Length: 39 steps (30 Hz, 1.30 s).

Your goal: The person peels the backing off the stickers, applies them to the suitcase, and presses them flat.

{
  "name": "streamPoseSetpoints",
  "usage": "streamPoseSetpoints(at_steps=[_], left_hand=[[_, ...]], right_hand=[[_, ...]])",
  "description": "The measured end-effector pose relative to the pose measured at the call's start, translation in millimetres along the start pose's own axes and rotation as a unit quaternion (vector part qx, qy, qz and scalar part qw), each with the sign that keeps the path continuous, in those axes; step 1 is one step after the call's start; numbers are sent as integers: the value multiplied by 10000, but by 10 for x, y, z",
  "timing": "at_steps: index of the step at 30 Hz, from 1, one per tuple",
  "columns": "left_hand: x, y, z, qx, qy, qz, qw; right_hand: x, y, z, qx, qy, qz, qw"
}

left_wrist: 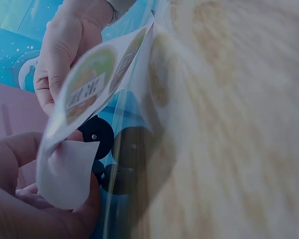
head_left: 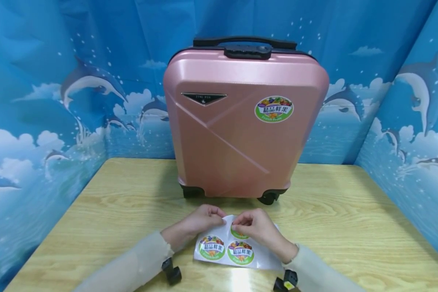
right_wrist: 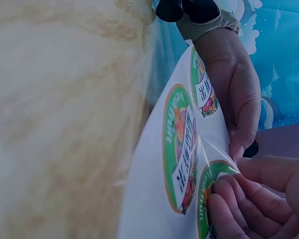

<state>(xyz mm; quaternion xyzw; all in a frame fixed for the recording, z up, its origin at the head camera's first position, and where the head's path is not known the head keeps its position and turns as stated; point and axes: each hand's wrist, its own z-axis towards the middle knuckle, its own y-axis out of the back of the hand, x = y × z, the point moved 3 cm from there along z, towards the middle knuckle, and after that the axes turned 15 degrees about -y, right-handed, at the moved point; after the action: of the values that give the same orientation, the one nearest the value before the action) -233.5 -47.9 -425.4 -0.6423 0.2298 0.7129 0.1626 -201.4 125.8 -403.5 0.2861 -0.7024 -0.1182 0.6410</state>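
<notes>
**Two hands at the far edge of a sticker sheet in front of a pink suitcase**

A white sticker sheet lies on the wooden table, near the 6 o'clock edge of the head view, its long axis running roughly 9 to 3 o'clock, slightly tilted. Its far edge, toward 12 o'clock, is lifted off the table and curls up between the hands.

The left hand has its fingers curled and pinches the sheet's upper left corner; the left wrist view shows the corner bent over against the thumb. The right hand is also curled, its fingertips pinching at the rim of a round green-edged sticker at the top of the sheet. In the right wrist view a thin clear film stretches up at that spot; whether it is the sticker's own edge I cannot tell.

Two more round stickers, one at the left and one at the right, lie flat on the sheet, their print facing 6 o'clock. The sticker being pinched is mostly covered by the right hand, and its print cannot be read.

A pink suitcase stands upright just beyond the sheet at 12 o'clock, bearing a matching round label. Both wrist views are blurred, and the dark wheels under the suitcase show only vaguely.
</notes>
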Motion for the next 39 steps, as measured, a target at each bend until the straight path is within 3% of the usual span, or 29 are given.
streamPoseSetpoints(at_steps=[12, 24, 39], left_hand=[[-20, -4, -25, 54, 5, -144, 9999], [-9, -31, -38, 89, 18, -533, 9985], [23, -28, -36, 73, 17, -607, 9981]], right_hand=[[-14, -29, -8, -56, 110, -133, 9998], [-24, -46, -14, 78, -89, 48, 9999], [-51, -81, -4, 56, -143, 136, 9998]])
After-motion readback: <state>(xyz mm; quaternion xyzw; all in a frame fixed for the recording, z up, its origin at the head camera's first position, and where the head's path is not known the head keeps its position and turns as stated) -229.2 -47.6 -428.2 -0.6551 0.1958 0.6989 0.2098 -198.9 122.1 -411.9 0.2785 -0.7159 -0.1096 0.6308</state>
